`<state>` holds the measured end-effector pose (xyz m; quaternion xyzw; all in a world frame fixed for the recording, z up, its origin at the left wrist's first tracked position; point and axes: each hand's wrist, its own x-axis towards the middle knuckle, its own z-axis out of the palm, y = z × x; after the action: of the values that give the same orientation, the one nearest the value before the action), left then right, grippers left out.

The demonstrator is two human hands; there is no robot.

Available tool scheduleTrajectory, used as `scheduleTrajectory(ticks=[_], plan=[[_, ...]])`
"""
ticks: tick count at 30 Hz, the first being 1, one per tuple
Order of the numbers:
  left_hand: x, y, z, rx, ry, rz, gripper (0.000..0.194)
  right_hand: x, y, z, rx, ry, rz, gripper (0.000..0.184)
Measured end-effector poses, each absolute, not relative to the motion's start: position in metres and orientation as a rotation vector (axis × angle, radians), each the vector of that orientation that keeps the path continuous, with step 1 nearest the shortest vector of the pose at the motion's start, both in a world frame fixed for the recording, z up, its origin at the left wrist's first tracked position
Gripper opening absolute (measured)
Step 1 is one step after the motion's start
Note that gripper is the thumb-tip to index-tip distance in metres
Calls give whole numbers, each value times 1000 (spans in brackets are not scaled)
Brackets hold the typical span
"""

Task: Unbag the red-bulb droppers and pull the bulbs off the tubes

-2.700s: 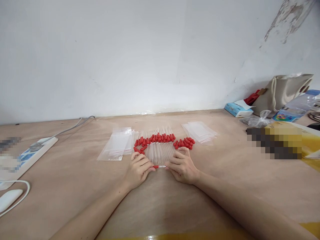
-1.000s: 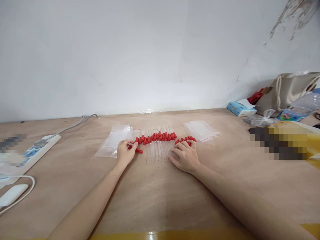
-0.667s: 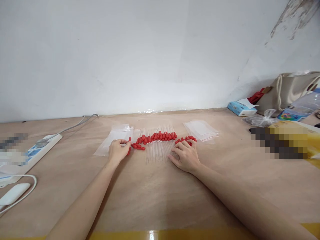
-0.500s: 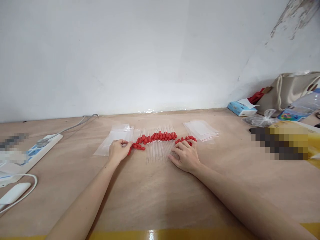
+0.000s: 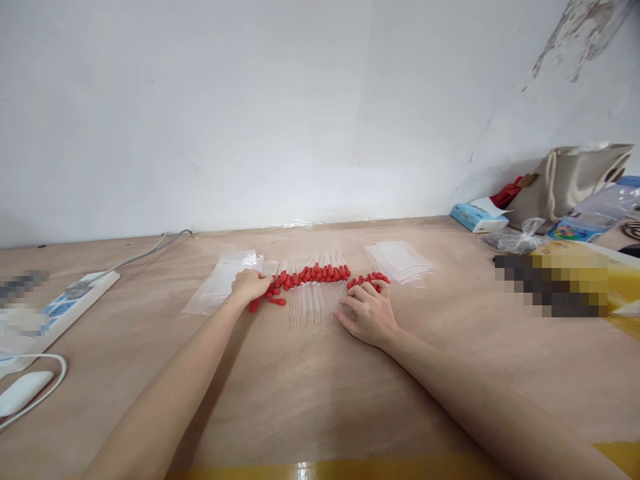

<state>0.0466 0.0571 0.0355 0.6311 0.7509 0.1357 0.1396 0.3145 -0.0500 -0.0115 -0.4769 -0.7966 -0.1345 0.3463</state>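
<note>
1. Left hand (image 5: 250, 287) has shifted right and far in half a second, and in the head view it's over the left bulbs (image 5: 277, 302)! Fingertips hidden; can't tell what that grip holds.
2. Right hand (image 5: 369, 312) curls over the right bulbs (image 5: 381, 276), thumb beside the near tubes (image 5: 313, 307); gripping or just resting, can't tell.
3. Far tubes (image 5: 327, 257) look fitted to the red row (image 5: 327, 273); near tubes and side bulbs seem still unpaired.
4. Open counter (image 5: 290, 387) runs near to the yellow strip (image 5: 250, 472); bags (image 5: 400, 260) flank left and right.
</note>
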Motion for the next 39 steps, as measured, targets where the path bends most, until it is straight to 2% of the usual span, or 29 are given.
scheduleTrajectory(ticks=[8,11,14,18,23,27,33,39], plan=[[43,20,47,1970,2061,771,23,315,-50,-10,-1224,-2010,-378,22],[51,-10,41,2285,1686,969,19,314,-53,-7,-1194,-1924,-410,40],[63,-30,24,2522,1415,1001,13,313,-57,-4,-1112,-1921,-442,52],[80,-39,3,2694,1130,1096,7,310,-58,-4,-1015,-2046,-453,38],[91,-43,-4,2709,973,1107,16,306,-55,-10,-973,-2114,-458,20],[91,-44,-2,2788,922,1105,21,305,-55,-11,-950,-2182,-408,20],[90,-47,5,2945,983,1036,11,305,-59,-8,-875,-2237,-370,20],[85,-49,3,2930,1067,916,17,313,-62,-9,-887,-2246,-376,18]])
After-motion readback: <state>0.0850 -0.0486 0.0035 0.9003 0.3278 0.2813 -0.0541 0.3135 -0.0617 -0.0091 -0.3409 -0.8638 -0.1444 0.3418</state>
